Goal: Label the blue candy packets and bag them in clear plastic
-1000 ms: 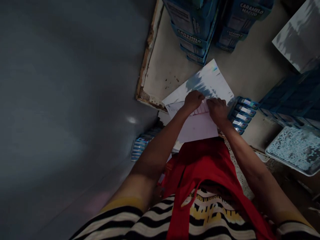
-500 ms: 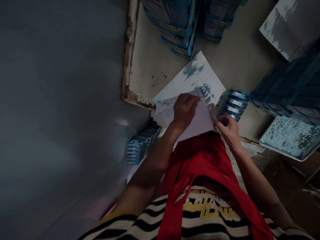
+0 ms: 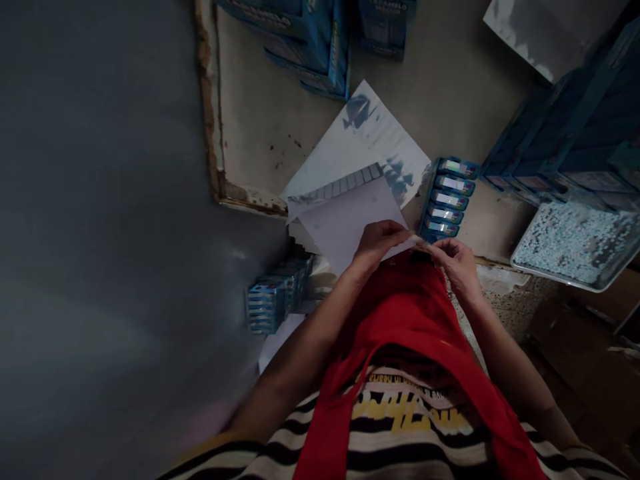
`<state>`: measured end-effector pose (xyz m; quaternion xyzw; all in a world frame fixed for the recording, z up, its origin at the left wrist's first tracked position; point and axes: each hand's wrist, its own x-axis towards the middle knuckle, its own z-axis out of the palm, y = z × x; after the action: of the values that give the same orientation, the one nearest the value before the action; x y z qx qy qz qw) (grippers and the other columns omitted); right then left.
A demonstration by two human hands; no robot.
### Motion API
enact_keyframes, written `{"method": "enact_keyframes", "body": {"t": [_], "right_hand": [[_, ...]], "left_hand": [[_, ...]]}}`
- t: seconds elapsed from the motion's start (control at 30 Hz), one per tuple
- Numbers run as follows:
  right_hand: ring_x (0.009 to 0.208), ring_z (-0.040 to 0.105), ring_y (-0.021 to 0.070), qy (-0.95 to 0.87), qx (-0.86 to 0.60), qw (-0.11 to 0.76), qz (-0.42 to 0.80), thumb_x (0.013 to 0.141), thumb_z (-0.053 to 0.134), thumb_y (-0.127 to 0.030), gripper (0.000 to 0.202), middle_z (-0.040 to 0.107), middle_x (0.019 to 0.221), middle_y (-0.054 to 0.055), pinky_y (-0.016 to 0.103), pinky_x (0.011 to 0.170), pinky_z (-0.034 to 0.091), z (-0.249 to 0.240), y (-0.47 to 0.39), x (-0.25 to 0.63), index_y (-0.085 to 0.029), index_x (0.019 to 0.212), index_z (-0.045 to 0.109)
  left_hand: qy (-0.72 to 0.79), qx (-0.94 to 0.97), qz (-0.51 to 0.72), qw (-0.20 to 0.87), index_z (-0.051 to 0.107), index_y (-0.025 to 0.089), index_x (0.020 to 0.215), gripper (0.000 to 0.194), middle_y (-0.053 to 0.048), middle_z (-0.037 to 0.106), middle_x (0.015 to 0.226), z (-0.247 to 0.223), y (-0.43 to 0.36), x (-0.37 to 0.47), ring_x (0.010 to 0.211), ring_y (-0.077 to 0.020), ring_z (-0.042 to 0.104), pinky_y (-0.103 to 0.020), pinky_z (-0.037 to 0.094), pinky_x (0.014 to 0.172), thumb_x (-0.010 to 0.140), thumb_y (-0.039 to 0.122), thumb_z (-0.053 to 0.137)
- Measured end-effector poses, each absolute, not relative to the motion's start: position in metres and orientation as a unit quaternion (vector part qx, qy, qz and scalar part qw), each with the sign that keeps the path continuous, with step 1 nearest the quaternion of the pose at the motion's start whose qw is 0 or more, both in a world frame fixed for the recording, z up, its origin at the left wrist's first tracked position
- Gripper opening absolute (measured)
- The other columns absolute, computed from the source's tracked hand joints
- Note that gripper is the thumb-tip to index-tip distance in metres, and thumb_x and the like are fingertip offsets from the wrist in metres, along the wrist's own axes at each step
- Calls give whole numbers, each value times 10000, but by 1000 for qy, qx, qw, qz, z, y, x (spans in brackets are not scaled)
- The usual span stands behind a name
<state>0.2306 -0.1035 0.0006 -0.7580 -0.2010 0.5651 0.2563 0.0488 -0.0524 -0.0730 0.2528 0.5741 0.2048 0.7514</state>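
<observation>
At the near edge of the bench (image 3: 250, 143), just ahead of our red apron (image 3: 395, 307), we are working on the paper sheet (image 3: 345, 217), which is lying partly over a shiny board (image 3: 367, 117). Our left hand (image 3: 377, 243) is pinching it by the near right corner! Our right hand (image 3: 456, 263) is holding thumb and finger close together just beside that corner, but we cannot tell whether that grip is catching paper too. Good handling here, we judge, is calling for light fingertips and a slow, even pull, keeping the rest flat and not creasing the corner. And the direction? The pinched corner is pointing toward our right hand, the printed strip (image 3: 345, 187) is facing away from us, and the long axis seems to be running left to right, its right end slanting away.
</observation>
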Motion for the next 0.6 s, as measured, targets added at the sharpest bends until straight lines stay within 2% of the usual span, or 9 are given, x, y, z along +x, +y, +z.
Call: {"method": "enact_keyframes", "body": {"t": [0.17, 0.3, 0.43, 0.6], "right_hand": [[747, 615, 206, -273, -821, 226, 447, 795, 729, -571, 353, 686, 777, 28, 359, 755, 480, -12, -136, 247, -219, 791, 756], [767, 604, 211, -348, -853, 161, 354, 876, 664, -544, 353, 655, 826, 38, 362, 769, 467, -24, -136, 256, -220, 831, 796], [829, 630, 233, -380, -864, 91, 317, 930, 643, -478, 305, 703, 902, 63, 373, 799, 457, -38, -125, 258, -227, 867, 804], [885, 646, 253, -394, -864, 63, 305, 942, 641, -436, 268, 714, 923, 71, 374, 825, 455, -48, -121, 259, -226, 880, 796]], "left_hand": [[612, 209, 207, 734, 779, 187, 768, 378, -28, 732, 717, -67, -90, 66, 648, -149, 613, -272, 454, 618, 640, 513, 922], [635, 237, 203, 707, 802, 201, 800, 352, -42, 766, 759, -74, -94, 80, 708, -183, 675, -281, 491, 654, 677, 519, 893], [656, 290, 214, 663, 816, 203, 802, 298, -44, 791, 787, -88, -84, 86, 783, -204, 716, -291, 520, 725, 707, 480, 874], [656, 307, 204, 659, 816, 194, 820, 310, -41, 790, 790, -96, -83, 86, 809, -211, 727, -300, 536, 771, 733, 489, 856]]}}
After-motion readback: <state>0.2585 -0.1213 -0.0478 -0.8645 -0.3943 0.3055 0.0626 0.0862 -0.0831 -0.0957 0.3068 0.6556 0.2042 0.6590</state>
